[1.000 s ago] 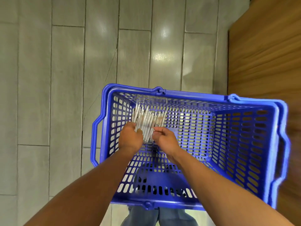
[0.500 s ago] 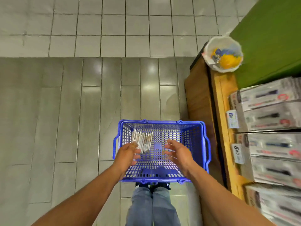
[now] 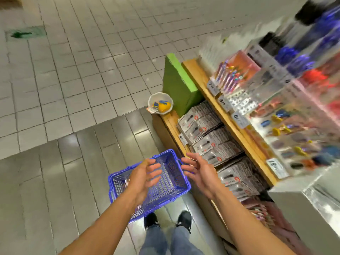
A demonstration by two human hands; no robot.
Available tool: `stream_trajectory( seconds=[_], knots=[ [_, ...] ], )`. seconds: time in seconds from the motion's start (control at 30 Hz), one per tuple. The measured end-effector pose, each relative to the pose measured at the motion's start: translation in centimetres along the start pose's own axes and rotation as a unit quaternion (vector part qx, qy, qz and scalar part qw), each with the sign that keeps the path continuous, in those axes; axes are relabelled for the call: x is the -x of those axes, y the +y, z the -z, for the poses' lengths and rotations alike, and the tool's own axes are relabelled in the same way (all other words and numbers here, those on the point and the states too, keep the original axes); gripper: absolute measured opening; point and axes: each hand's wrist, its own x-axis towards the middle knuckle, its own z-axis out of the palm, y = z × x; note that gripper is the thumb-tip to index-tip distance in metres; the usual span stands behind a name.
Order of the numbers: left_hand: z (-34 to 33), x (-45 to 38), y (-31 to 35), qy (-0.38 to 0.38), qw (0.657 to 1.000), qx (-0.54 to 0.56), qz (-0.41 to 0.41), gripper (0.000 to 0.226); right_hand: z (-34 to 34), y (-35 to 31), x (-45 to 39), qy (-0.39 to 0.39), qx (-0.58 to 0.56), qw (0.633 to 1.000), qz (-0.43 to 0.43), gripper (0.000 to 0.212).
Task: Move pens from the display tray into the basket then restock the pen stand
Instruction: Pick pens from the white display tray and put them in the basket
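A tiled shop aisle, stationery shelves (image 3: 230, 124) blurred at three o'clock. A blue plastic basket (image 3: 171, 183) sits on the floor at six o'clock, just ahead of a shopper's shoes, its long axis running from eight to two o'clock. Above it, the left hand (image 3: 145, 177) and right hand (image 3: 198, 173) hover with fingers spread, gripping nothing. Pens inside the basket cannot be made out. A hasty step forward could likely kick the basket and scatter its load.
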Motion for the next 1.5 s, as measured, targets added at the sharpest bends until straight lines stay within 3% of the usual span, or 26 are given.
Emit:
stream_trajectory(
  seconds=[0.4,0.63,0.87,1.1,1.33,1.5],
  knots=[
    [-20.4,5.8,-0.6,-0.218,0.965,-0.143,0.004,0.025,19.2,-5.7,14.5,0.17,-0.169,0.958,0.155,0.036],
    [-31.2,7.7,-4.8,-0.297,0.93,-0.218,0.013,0.027,30.6,-4.7,18.4,0.253,-0.164,0.933,0.198,0.03],
    [-38.6,9.6,-8.9,-0.313,0.902,-0.296,0.001,0.032,37.5,-4.5,17.9,0.353,0.053,0.928,0.101,0.01],
    [-42.2,9.8,-11.1,-0.313,0.885,-0.345,0.016,0.031,39.7,-4.7,12.1,0.323,0.281,0.904,-0.011,0.017],
    [-43.8,8.4,-11.1,-0.317,0.867,-0.383,0.038,0.03,38.8,-3.7,8.0,0.341,0.362,0.86,-0.111,0.007],
    [-44.0,7.4,-11.0,-0.321,0.853,-0.408,0.047,0.029,39.0,-3.5,6.7,0.32,0.374,0.859,-0.141,0.012]
  ],
)
